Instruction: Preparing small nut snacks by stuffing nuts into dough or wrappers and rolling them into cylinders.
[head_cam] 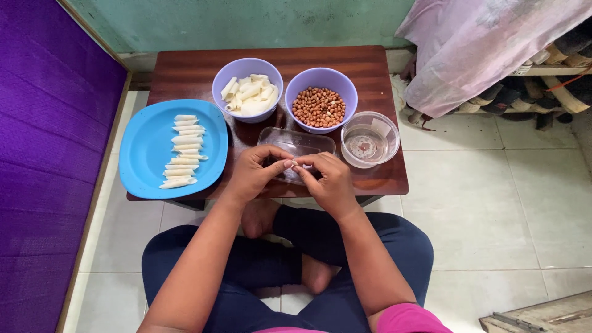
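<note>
Both hands (295,172) around pasta piece (290,164)

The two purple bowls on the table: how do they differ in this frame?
The left purple bowl holds pale tube pasta pieces; the right purple bowl holds reddish-brown peanuts. The left bowl stands farther back, next to the blue plate; the right one sits nearer the clear round container. Both look alike in colour, shape and size, upright on the wooden table.
</note>
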